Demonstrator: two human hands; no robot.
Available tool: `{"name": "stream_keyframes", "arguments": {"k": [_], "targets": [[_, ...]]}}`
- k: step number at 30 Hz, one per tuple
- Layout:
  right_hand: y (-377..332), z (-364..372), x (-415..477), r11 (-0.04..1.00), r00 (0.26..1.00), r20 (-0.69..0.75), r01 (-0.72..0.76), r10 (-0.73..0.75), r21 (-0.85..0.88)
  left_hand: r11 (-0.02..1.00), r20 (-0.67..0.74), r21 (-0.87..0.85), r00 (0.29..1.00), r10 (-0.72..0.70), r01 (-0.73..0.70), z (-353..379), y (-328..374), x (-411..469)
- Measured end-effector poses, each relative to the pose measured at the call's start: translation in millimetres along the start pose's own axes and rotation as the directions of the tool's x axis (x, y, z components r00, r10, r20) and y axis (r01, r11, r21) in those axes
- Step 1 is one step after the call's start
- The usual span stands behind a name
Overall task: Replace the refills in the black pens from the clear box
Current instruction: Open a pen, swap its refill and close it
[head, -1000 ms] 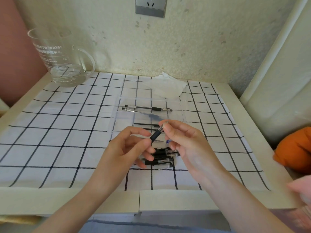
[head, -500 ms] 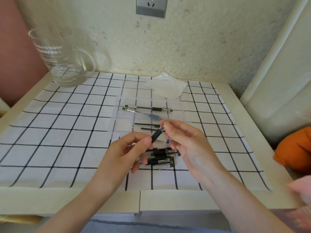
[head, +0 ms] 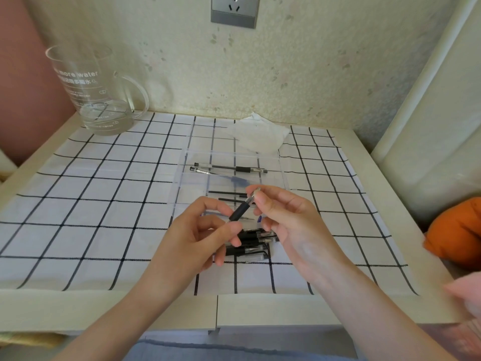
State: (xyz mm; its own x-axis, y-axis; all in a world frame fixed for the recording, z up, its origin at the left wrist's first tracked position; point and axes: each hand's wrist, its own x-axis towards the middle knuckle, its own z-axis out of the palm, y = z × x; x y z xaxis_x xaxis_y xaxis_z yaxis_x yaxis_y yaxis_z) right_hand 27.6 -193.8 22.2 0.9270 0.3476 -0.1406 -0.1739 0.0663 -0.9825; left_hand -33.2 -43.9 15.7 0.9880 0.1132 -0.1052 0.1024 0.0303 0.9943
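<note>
Together, both hands (head: 197, 238) gripping black pen (head: 242, 210)

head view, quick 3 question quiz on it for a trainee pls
1. True or false: the left hand and the right hand hold the same pen.
2. Pick one: the jug stands A) far left, B) far right, C) between the hands.
3. Fill in: the pen's metal tip is pinched by the ___ hand.
Key: 1 true; 2 A; 3 right.
</note>
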Motion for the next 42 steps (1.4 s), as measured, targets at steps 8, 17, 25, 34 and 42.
{"name": "stream_keyframes", "arguments": {"k": [8,17,25,34,42], "targets": [[-2.8,-4.1,3.5,0.997,1.000,-0.024,0.004,-0.002,0.076,0.998,-0.032,0.060,0.999,0.011,-0.009,-0.8,-1.2,-1.0],[-15.3,-16.5,-3.8,0.881,0.979,0.203,0.105,-0.011,-0.461,0.995,-0.149,0.086,0.986,0.070,-0.058,-5.3,-1.3,1.7],[10.8,-0.7,-17.5,0.481,0.920,0.330,0.196,0.212,-0.854,0.995,-0.124,0.091,0.991,0.059,-0.048,-3.7,-4.6,0.9],[3.5,-5.5,-13.9,0.595,0.950,0.281,0.148,0.138,-0.790,0.995,-0.093,0.093,0.995,0.044,-0.036,-3.6,-6.5,1.9],[-7.1,-9.6,-8.9,0.988,0.998,0.054,-0.035,0.044,-0.153,0.998,-0.007,0.061,0.999,0.035,-0.035,0.2,-5.7,-1.4]]}}
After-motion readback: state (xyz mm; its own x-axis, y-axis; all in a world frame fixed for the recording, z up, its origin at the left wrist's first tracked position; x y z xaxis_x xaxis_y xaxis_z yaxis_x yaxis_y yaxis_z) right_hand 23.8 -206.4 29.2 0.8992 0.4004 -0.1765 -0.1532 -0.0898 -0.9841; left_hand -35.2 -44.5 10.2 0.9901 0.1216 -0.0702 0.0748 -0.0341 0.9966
